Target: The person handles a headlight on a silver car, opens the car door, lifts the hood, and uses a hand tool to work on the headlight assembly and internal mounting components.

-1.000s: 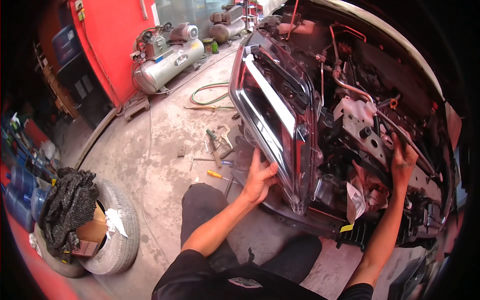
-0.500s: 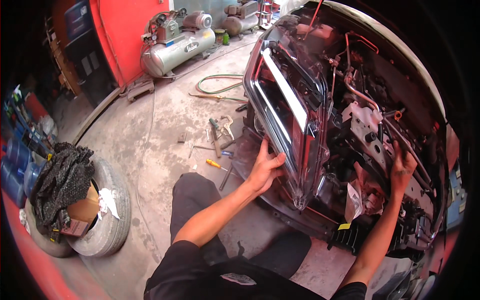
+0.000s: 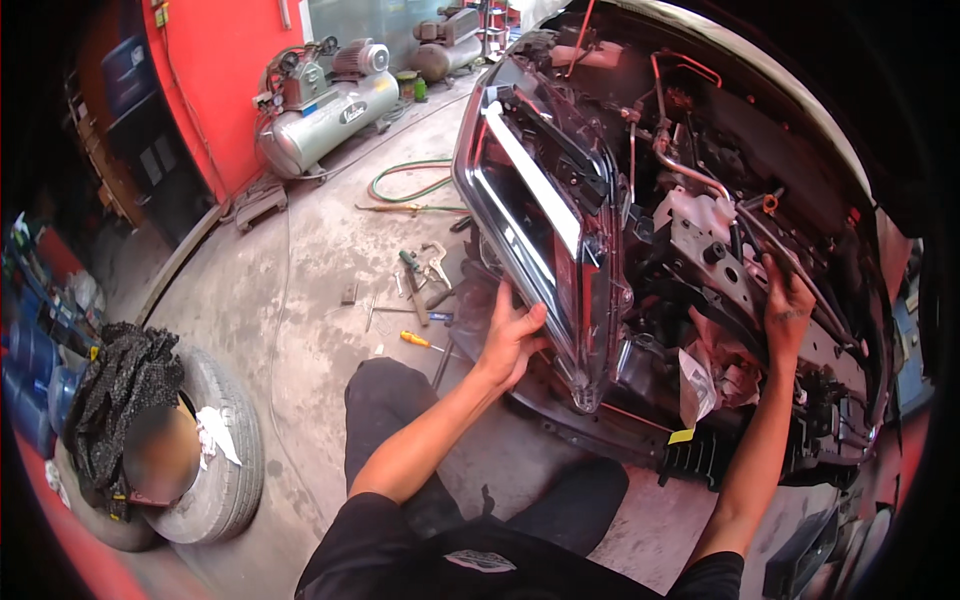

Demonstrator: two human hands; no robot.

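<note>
A large car headlight (image 3: 535, 235) with a clear lens and a long white strip stands tilted at the corner of the open engine bay. My left hand (image 3: 512, 340) holds its lower outer edge, thumb on the lens side and fingers partly behind it. Over in the engine bay, my right hand (image 3: 787, 312) grips the edge of the pale metal front panel (image 3: 708, 245); some of its fingertips are hidden. Crumpled paper (image 3: 705, 375) sits between the headlight and my right forearm. Below the headlight runs the dark bumper (image 3: 570, 430).
On the floor lie a yellow-handled screwdriver (image 3: 415, 338), a hammer (image 3: 412, 285), locking pliers (image 3: 435, 262) and a green-and-red hose (image 3: 385, 180). A tyre (image 3: 235, 480) with black wrap on it lies at the left. An air compressor (image 3: 335, 120) stands at the back.
The whole view has shifted, so most things now appear farther left in the picture. Both hands keep nearly the same holds, and the headlight stays at about the same tilt.
</note>
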